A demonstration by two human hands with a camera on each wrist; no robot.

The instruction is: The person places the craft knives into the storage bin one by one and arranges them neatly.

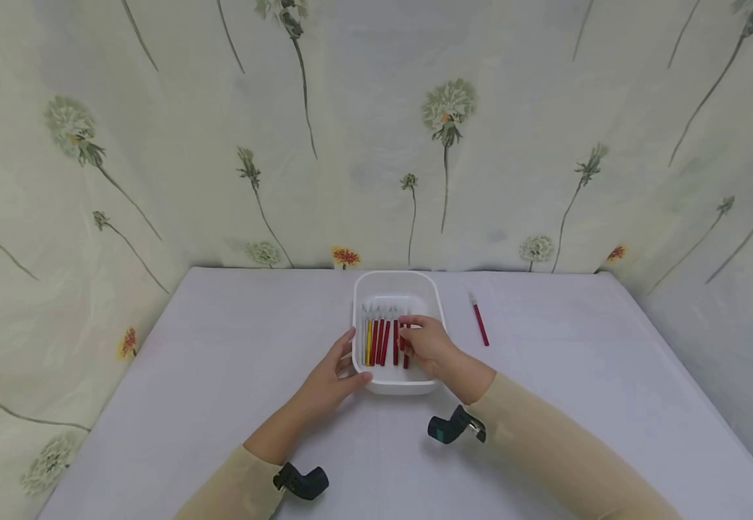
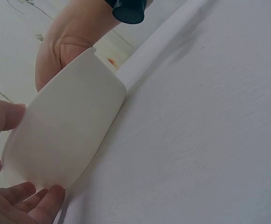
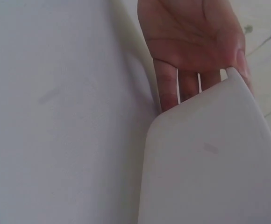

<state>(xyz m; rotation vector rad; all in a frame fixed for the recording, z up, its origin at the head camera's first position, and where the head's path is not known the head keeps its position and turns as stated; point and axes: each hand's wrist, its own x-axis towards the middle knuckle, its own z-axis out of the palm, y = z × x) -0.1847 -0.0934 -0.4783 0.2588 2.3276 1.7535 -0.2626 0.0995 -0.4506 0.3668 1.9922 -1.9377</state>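
My left hand (image 1: 327,386) grips the white plastic tray (image 1: 398,388) at its near left corner. Its thumb lies on the near rim and its fingers are along the left side. Inside the tray, several slim pen-like tools with pale, clear-looking tips lie side by side: red ones (image 1: 385,343), a yellow one (image 1: 369,343) and a whitish one at the left end. At the right of this row my right hand (image 1: 431,347) pinches a red pen-like tool (image 1: 406,358), partly hidden by the fingers. In the right wrist view the left hand (image 3: 191,42) shows behind the tray's wall (image 3: 210,154).
One more red pen-like tool (image 1: 481,325) lies on the white-covered table (image 1: 564,347), right of the tray. A curtain (image 1: 363,130) with dandelion prints hangs behind the table and along both sides. Each wrist carries a dark camera (image 1: 301,482).
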